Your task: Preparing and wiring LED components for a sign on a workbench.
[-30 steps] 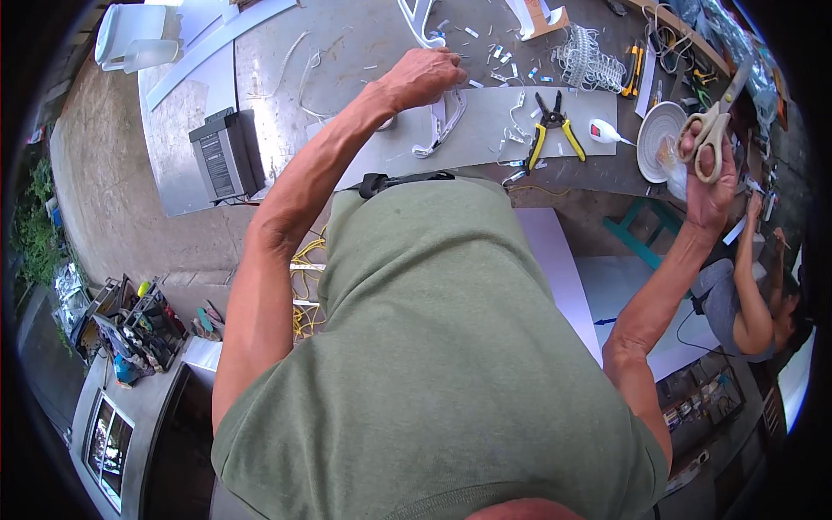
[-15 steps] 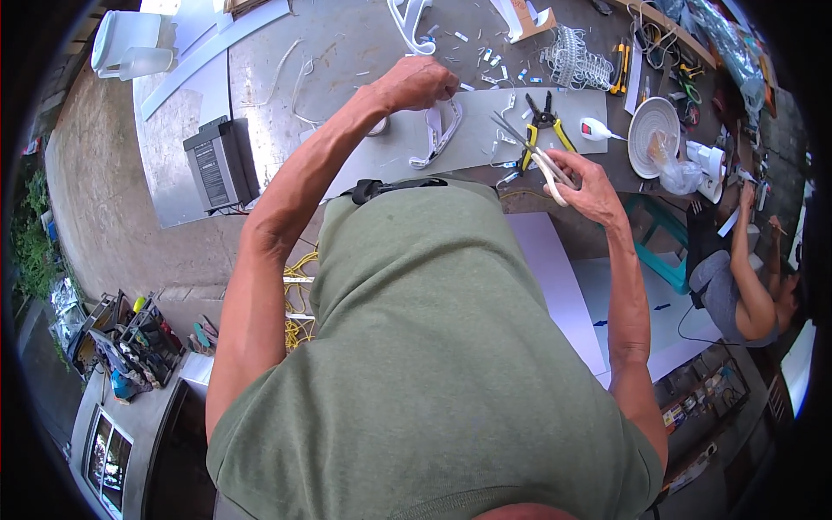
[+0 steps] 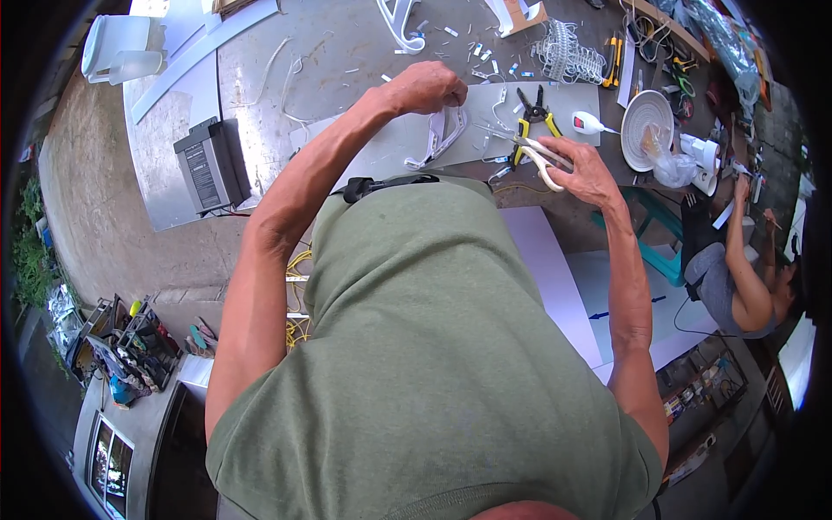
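Note:
My left hand point(image 3: 426, 87) is closed, its fingers curled down over the upper end of a white curved frame piece point(image 3: 443, 141) lying on the sheet. What the fingertips pinch is hidden beneath the hand. In my right hand point(image 3: 586, 171) is a pair of scissors with cream handles point(image 3: 541, 165). Their blades point left, toward the curved piece, but stay apart from it. Just beyond the scissors lie yellow-and-black wire strippers point(image 3: 535, 117), spread apart. A short string of small white modules on wire point(image 3: 500, 108) rests beside them.
A white glue bottle point(image 3: 587, 123) and a round ribbed white dish point(image 3: 646, 130) stand to the right. Small modules and clippings scatter over the far table. A coil of white module string point(image 3: 568, 54) lies there too. A dark power supply point(image 3: 211, 166) sits left. Another person point(image 3: 737, 277) works at far right.
The scissors have swung lower and leftward, their blades now flatter and nearer the curved piece. My left hand has shifted slightly right relative to the table.

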A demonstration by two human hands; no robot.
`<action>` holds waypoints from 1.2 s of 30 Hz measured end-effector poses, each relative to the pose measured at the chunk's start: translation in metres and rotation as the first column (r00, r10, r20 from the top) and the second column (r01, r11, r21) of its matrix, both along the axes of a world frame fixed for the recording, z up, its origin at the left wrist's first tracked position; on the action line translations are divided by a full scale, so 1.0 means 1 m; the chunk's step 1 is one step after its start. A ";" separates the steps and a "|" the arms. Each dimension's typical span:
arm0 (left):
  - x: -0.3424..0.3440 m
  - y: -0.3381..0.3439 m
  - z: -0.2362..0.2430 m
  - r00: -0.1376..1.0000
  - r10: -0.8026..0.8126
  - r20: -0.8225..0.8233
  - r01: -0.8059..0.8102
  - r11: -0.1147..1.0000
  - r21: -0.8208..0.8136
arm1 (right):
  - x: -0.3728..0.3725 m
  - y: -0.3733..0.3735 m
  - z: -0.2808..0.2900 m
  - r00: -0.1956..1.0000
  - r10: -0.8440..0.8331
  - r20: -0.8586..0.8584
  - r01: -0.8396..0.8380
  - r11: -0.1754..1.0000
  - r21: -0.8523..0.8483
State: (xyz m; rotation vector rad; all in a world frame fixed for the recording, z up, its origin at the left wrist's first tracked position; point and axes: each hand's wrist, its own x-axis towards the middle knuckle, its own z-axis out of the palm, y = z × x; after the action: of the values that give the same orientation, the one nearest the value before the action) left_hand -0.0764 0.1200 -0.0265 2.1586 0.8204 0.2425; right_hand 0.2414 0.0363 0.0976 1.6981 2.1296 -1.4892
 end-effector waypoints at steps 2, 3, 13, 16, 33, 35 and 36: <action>0.001 0.000 0.003 1.000 -0.010 0.004 0.010 1.000 0.010 | 0.001 0.001 -0.002 0.997 0.073 0.014 -0.074 0.996 0.056; 0.002 0.000 0.004 1.000 -0.011 -0.006 0.011 1.000 0.012 | 0.001 0.003 -0.002 0.997 0.073 0.014 -0.073 0.996 0.054; 0.009 -0.005 0.011 0.999 -0.036 -0.025 0.036 0.999 -0.002 | 0.002 0.014 -0.009 0.996 0.085 0.006 -0.085 0.996 0.008; 0.007 -0.007 0.009 1.000 -0.027 -0.011 0.027 0.999 -0.025 | 0.000 0.013 -0.008 0.996 0.093 0.000 -0.093 0.996 -0.008; -0.045 -0.006 0.012 0.878 0.394 0.270 -0.106 0.712 -0.694 | 0.012 -0.004 -0.002 0.980 -0.183 -0.078 0.157 0.954 -0.256; -0.053 -0.006 0.012 0.796 0.431 0.425 0.007 0.695 -0.719 | 0.012 -0.013 -0.009 0.966 -0.224 -0.129 0.186 0.949 -0.254; -0.056 -0.006 0.012 0.797 0.430 0.425 0.006 0.698 -0.716 | 0.012 -0.016 -0.012 0.948 -0.266 -0.177 0.217 0.942 -0.256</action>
State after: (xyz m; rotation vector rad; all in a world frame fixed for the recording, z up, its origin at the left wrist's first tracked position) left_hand -0.1327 0.1145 -0.0144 1.1590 0.6658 0.5773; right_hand 0.2530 0.0200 0.0857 1.8414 1.7850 -1.9787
